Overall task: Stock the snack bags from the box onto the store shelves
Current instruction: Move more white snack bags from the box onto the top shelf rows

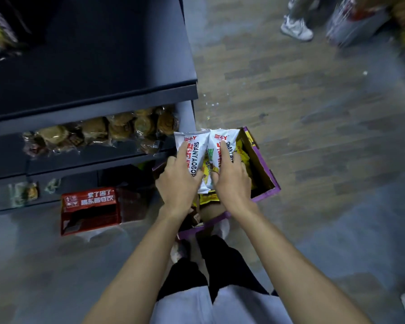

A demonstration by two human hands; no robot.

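The person stands over an open purple box [265, 194] that sits on the floor [313, 108], just beside the end of a dark shelf unit. Both hands are above the box, side by side, each clamped on one white snack bag.

The left hand [177, 183] grips the left bag [192, 142] from above, its forefinger laid along the printed face and the other fingers curled over the bag's right edge. The right hand [232, 181] holds the right bag [227, 137] in the same way, with the forefinger stretched up the front and the thumb tucked under near the bag's lower left edge. The two bags touch along their inner edges and stand roughly upright, tops pointing away from the person, lifted partly clear of the box. Both carry red and black lettering.

Under them more snacks lie in the box: yellow bags [241, 152] crowd its far end and show again between the wrists.

To the left, the top shelf [91, 66] is a bare dark board, with some blurred packs at its far left corner. The middle shelf [91, 157] carries a row of brown pastries [117, 129] in clear wrap. A lower shelf [0, 204] holds a few packs too blurred to tell. A red carton [91, 206] with white print sits on the floor near the shelf base, close to the box.

At the upper right another person's white shoe [296, 29] stands on the wood-pattern floor, well apart from the box.
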